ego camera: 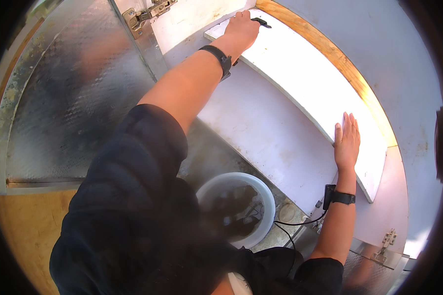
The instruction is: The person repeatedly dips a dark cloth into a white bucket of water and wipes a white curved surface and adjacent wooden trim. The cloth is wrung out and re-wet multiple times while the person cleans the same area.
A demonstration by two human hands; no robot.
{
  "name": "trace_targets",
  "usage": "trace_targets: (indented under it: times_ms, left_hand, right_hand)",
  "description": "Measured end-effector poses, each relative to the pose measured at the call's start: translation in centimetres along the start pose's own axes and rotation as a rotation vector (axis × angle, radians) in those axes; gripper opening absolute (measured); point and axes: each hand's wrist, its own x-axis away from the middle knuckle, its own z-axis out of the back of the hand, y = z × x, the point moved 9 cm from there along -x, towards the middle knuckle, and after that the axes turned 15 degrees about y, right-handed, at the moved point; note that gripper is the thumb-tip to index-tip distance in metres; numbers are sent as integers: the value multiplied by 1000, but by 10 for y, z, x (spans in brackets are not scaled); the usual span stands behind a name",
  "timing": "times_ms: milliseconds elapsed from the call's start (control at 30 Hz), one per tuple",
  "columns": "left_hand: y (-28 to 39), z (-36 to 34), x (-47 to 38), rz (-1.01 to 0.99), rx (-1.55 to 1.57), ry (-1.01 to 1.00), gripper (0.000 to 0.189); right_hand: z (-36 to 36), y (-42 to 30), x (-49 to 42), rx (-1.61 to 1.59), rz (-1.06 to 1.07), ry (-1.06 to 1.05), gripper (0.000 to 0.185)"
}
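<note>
A white shelf board (pixel 299 73) runs across the inside of a white cabinet, sunlit on top. My left hand (pixel 242 29) is at its far left end, fingers curled, beside a small black object (pixel 261 23) lying on the board. Whether the fingers hold anything is hidden. My right hand (pixel 347 142) rests flat on the board towards its right end, fingers extended and nothing held. Both wrists wear black straps, and a small black device with a cable hangs by the right one.
A bucket of murky water (pixel 267 191) stands on the floor below the shelf. Metal-faced cabinet doors (pixel 77 96) hang at both sides on metal hinges (pixel 388 239). A wooden strip (pixel 339 59) edges the cabinet's back. The lower cabinet surface (pixel 273 136) is white and stained.
</note>
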Motion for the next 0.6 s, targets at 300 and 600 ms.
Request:
trace_targets:
  times_ms: [300,600]
  left_hand:
    - [-29,-35,-84,80,-136,-79,24]
    - [-70,-42,-72,159,-117,-114,22]
  right_hand:
    - [2,-4,4,-55,-167,-260,54]
    - [-8,6,8,1,-186,-194,50]
